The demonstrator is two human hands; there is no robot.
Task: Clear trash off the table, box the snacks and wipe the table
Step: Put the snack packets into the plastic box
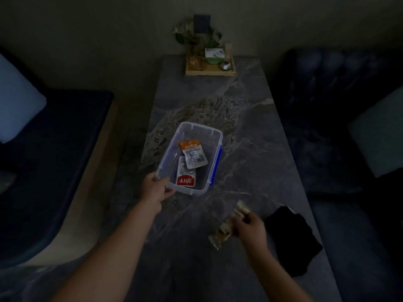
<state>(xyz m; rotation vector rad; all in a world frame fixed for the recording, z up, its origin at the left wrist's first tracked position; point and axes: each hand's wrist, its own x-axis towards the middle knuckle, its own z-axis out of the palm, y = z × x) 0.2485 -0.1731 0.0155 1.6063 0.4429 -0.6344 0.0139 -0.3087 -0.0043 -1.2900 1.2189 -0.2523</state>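
Note:
A clear plastic box (pixel 214 132) with blue side clips sits on the dark marble table (pixel 257 149). Inside it lie an orange-topped snack packet (pixel 194 155) and a red-ended snack packet (pixel 185 175). My left hand (pixel 157 189) grips the box's near left corner. My right hand (pixel 250 229) holds crumpled, blurred wrappers (pixel 224 232) just above the table's near right part. A black cloth (pixel 290 238) lies right of that hand, near the table's right edge.
At the table's far end stands a wooden tray (pixel 210 73) with a plant, a small box and little items. Dark sofas flank the table, with pale cushions on the left (pixel 15 99) and on the right (pixel 379 136).

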